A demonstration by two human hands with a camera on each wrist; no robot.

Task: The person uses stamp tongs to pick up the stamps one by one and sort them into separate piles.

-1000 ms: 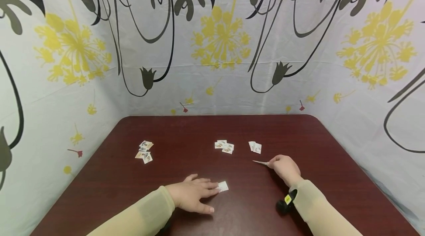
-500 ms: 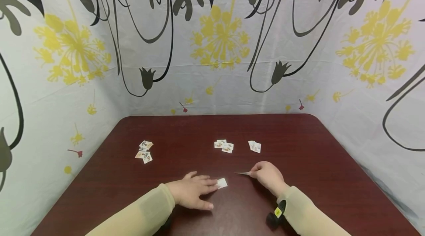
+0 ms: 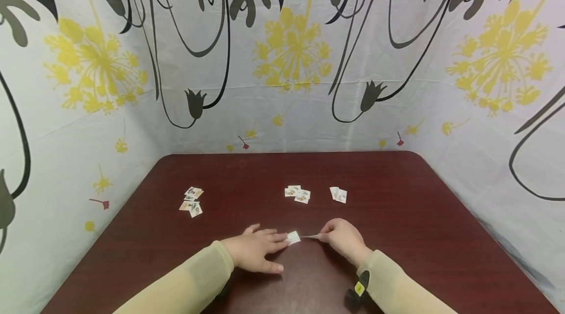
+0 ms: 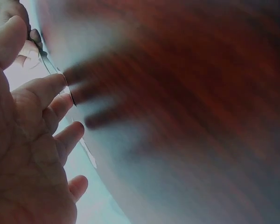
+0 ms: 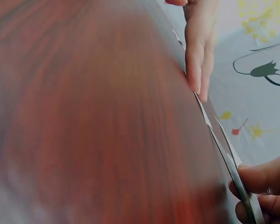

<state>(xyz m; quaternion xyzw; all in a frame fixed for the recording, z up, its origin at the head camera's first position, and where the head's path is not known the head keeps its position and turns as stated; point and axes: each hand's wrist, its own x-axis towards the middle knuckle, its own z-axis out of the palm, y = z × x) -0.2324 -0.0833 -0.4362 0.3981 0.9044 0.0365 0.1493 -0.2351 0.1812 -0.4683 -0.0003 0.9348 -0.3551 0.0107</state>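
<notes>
"From my remote feed, where's the white card (image 3: 294, 238)?"

"Centre my clock there, on the tabletop (image 3: 234, 176). At nine, the left hand (image 3: 255, 250) touches it with spread fingers, gripping nothing."

"And at three?"

"I see the right hand (image 3: 346, 241) pinching tweezers (image 5: 230, 169), prongs parted, beside the card. More cards (image 3: 302, 196) lie at ten, twelve and one."

Sleeves (image 3: 176, 290), two: long, pale yellow, with duller cuffs (image 3: 209, 267). Hands (image 3: 255, 251): bare. Right wrist device (image 3: 351, 298): black, rounded, bearing a yellow label (image 3: 359, 288), dark-marked.
</notes>
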